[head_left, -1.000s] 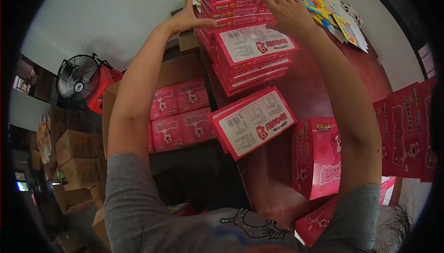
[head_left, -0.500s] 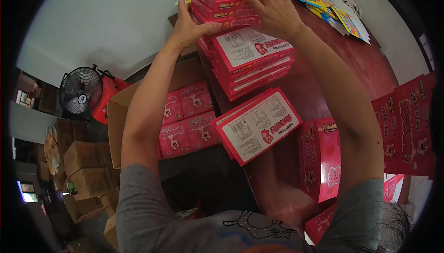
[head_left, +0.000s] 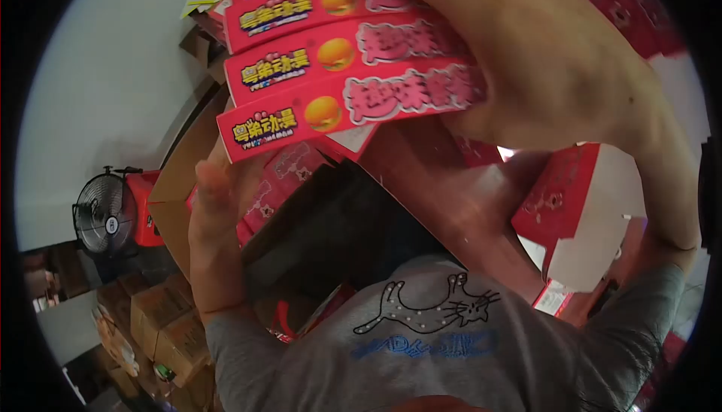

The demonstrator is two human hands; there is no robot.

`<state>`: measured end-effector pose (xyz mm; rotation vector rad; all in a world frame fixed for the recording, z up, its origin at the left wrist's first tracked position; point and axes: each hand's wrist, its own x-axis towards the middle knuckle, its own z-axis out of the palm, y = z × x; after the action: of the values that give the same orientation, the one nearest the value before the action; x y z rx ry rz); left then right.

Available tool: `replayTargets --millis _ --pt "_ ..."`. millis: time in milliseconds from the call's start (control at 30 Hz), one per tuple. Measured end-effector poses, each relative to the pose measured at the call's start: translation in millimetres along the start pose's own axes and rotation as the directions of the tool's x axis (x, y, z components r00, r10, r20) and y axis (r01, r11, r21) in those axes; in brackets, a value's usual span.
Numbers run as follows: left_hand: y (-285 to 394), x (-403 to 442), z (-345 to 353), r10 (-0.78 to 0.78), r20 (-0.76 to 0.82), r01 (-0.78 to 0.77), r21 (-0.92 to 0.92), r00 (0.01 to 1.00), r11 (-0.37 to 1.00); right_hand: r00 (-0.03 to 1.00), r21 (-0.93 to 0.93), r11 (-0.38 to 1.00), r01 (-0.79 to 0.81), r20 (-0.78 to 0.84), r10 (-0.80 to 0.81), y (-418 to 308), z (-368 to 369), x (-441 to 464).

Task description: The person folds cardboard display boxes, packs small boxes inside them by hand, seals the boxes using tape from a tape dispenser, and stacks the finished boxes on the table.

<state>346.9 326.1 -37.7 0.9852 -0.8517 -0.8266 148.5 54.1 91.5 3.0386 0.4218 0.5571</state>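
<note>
A stack of pink boxes (head_left: 338,58) is raised close to the head camera, above the table's near-left edge as seen from here. At least four layers show; the top runs out of view. The stack slants, and its left ends do not line up: the bottom box (head_left: 320,115) juts out a little past the one above.

The right hand (head_left: 541,43) is bent around the stack's right end, about half closed on it, with some fingertips hidden. The left hand (head_left: 216,209) is beneath the left end, one blunt fingertip showing by the bottom box's corner; the boxes cover the rest, so I cannot tell how far it is spread or whether it bears weight.

The uneven layers look like the weak point: uneven squeezing from the two sides could let a middle box slide out, and poor support at the left could let the bottom one drop. A falling box might miss the red table (head_left: 466,201) and go into the dark space (head_left: 338,216) along its edge, or strike the carton (head_left: 180,179) beside it, where more packs (head_left: 289,171) lie. Toward the table's right side, a pink carton (head_left: 564,194) with a pale flap could be knocked by the right forearm.
</note>
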Motion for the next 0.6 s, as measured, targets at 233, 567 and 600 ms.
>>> replayTargets --millis 233,567,600 --pt "-90.4 -47.2 36.5 0.063 0.078 -0.086 0.349 0.995 0.933 0.814 0.171 0.836 -0.522 0.392 0.429 -94.3 1.6 -112.2" --pt "-187.5 -50.4 124.2 -0.335 0.315 0.312 0.123 0.888 0.942 0.802 -0.001 0.831 -0.556 0.261 0.537 -129.7 99.0 -197.6" --pt "-184.6 -52.4 120.8 -0.262 0.364 0.194 0.213 0.894 0.958 0.788 0.056 0.812 -0.581 0.289 0.544 -130.8 94.3 -198.2"
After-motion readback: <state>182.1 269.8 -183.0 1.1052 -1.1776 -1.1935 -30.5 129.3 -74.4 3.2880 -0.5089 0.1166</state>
